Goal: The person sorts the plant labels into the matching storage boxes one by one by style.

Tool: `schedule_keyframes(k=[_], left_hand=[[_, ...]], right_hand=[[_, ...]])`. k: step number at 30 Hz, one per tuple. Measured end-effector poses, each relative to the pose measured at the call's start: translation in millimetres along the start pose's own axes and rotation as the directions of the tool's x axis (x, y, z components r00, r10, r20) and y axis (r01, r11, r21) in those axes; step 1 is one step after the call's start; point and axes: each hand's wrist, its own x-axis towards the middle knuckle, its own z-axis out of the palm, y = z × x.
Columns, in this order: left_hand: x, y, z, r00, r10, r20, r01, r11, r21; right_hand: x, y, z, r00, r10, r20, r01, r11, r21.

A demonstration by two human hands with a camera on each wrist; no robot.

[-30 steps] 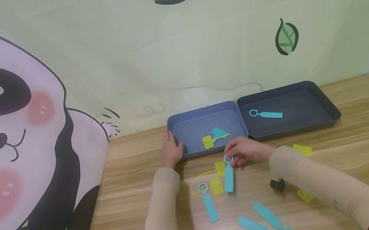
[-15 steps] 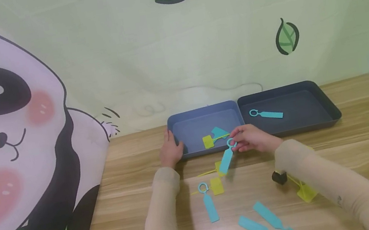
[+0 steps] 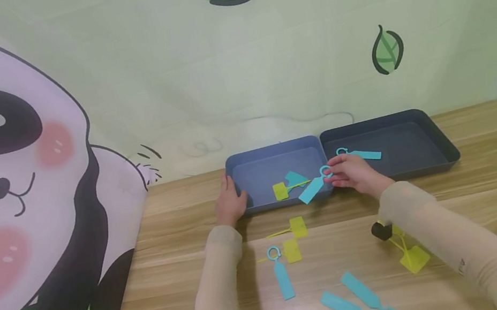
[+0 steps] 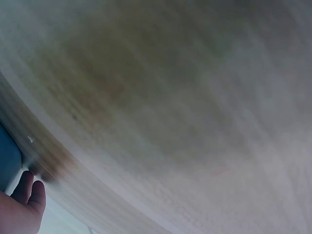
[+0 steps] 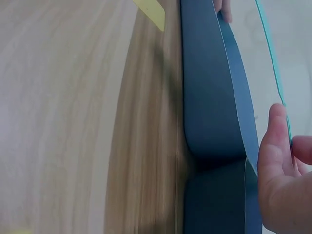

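My right hand pinches a blue tag by its ring end, above the meeting front corners of the two trays; in the right wrist view the thumb and fingers hold the thin blue tag edge-on. My left hand rests against the left side of the blue tray, fingers extended; the left wrist view shows only part of that hand beside the tray. A yellow tag and a blue piece lie in the blue tray.
The dark tray adjoins on the right, holding one blue tag. On the wooden table lie yellow tags, a blue tag, two crossed blue tags, and yellow tags near my right sleeve.
My right hand has moved up and to the right, carrying the blue tag from over the table to the trays' front edges. The left hand has stayed in place.
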Motion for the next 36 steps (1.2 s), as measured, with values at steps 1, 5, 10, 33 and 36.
schedule_keyframes(k=[1,5,10,33,36], left_hand=[[0.1,-0.1,0.1,1.000,0.000,0.001,0.000,1.000,-0.001],[-0.1,-0.3,0.5,1.000,0.002,0.002,-0.002,1.000,0.000],[-0.4,0.1,0.1,1.000,0.008,-0.005,-0.008,1.000,0.001],[-1.2,1.5,-0.8,1.000,0.011,-0.016,-0.011,1.000,0.021],[-0.7,0.9,0.0,1.000,0.009,-0.017,-0.008,1.000,0.024]], right_hand=[[0.1,-0.3,-2.2,1.000,-0.003,-0.008,0.003,1.000,0.010],[-0.4,-1.8,-10.6,0.999,-0.016,-0.043,0.018,0.999,0.049],[-1.5,-3.1,-19.0,0.995,-0.012,-0.102,0.020,0.997,0.081],[7.5,-3.0,-57.2,0.926,0.011,-0.377,0.023,0.996,0.087],[8.3,-3.3,-62.6,0.920,0.013,-0.392,0.028,0.995,0.100]])
